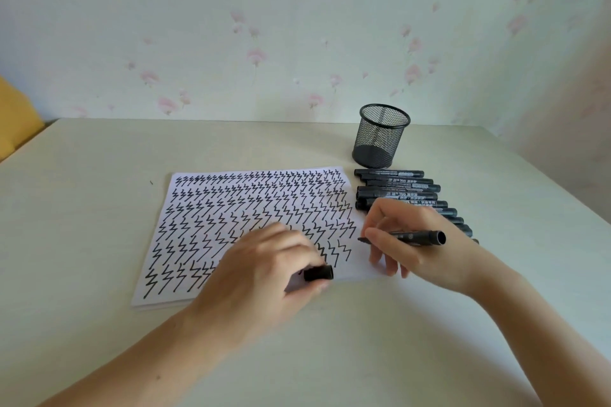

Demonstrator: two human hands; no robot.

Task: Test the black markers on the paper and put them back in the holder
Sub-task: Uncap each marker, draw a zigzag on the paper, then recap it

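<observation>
A: What has each hand got?

B: The right hand point(410, 241) pinches an uncapped marker point(405, 237), tip at the right edge of the paper point(185, 208). The left hand point(264, 261) curls round the cap point(318, 273) over the lower part of the sheet.

A: And the other markers?

B: A row of capped markers point(396, 188) lies on the table point(99, 158) just right of the paper, partly behind the right hand. The holder point(380, 137) stands behind them; I see nothing in it.

A: What could go wrong?

B: The sheet is nearly full of zigzags, with only a small white patch near the tip. I'd guess a stroke there could run off onto the table. The bare tip could also smudge a finger while capping.

A: What are things made of?

B: The holder is round black wire mesh. The markers are smooth black barrels with printed labels, likely to roll. The paper looks like a thin stack, the table pale and matte
</observation>
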